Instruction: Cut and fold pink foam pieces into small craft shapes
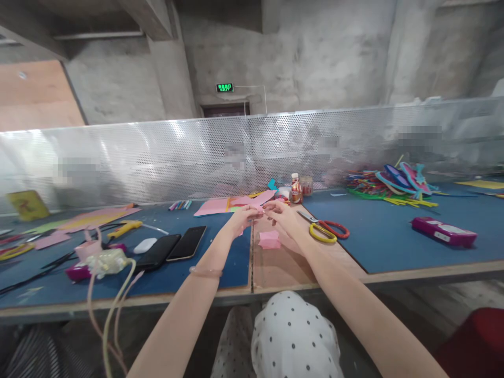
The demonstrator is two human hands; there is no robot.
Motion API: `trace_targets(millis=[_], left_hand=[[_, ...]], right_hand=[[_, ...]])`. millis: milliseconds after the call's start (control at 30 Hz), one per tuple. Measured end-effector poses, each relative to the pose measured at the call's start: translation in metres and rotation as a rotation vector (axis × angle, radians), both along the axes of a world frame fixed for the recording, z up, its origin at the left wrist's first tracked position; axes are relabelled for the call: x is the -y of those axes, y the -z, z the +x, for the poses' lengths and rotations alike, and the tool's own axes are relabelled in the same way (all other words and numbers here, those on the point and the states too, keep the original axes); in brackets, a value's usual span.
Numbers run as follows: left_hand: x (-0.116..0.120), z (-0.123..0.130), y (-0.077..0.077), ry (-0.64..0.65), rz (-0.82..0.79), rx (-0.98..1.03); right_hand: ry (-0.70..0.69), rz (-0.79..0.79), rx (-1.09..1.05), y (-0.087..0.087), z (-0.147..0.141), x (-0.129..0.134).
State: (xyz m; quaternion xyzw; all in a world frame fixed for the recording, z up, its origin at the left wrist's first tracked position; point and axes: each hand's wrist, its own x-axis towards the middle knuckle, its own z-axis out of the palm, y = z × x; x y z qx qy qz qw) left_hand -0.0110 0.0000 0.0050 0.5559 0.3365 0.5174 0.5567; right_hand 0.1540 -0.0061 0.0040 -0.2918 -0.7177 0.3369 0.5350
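My left hand and my right hand meet above the middle of the table, their fingers closed around a small piece of pink paper. Most of that piece is hidden behind the fingertips. Below them, on the bare wooden strip, lies another pink paper piece, apart from both hands. Scissors with one yellow and one red handle lie just right of my right wrist, blades pointing away to the left. Behind my hands are stacked pink paper sheets.
Left on the blue tabletop are two phones, a white case, a yellow glue gun and tangled cables. A bottle, colourful pipe cleaners and a purple box stand or lie right. A perforated metal screen runs behind.
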Motion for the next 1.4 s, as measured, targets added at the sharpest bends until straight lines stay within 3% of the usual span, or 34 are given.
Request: trace_targets(millis=[167, 367, 800, 1200, 1400], left_hand=[[0.001, 0.0, -0.001, -0.003, 0.002, -0.013], [0.001, -0.001, 0.0, 0.003, -0.045, -0.04], [-0.001, -0.002, 0.003, 0.028, -0.088, -0.094], [0.001, 0.0, 0.004, 0.018, -0.055, -0.166], [-0.001, -0.001, 0.005, 0.029, -0.085, -0.161]], right_hand=[[-0.005, 0.017, 0.097, 0.0, -0.001, 0.003], [0.137, 0.029, 0.169, 0.002, -0.003, 0.005], [0.194, 0.079, 0.233, 0.004, -0.004, 0.001], [0.166, 0.048, 0.203, -0.002, -0.003, 0.013], [0.142, 0.011, 0.161, 0.001, -0.004, 0.006]])
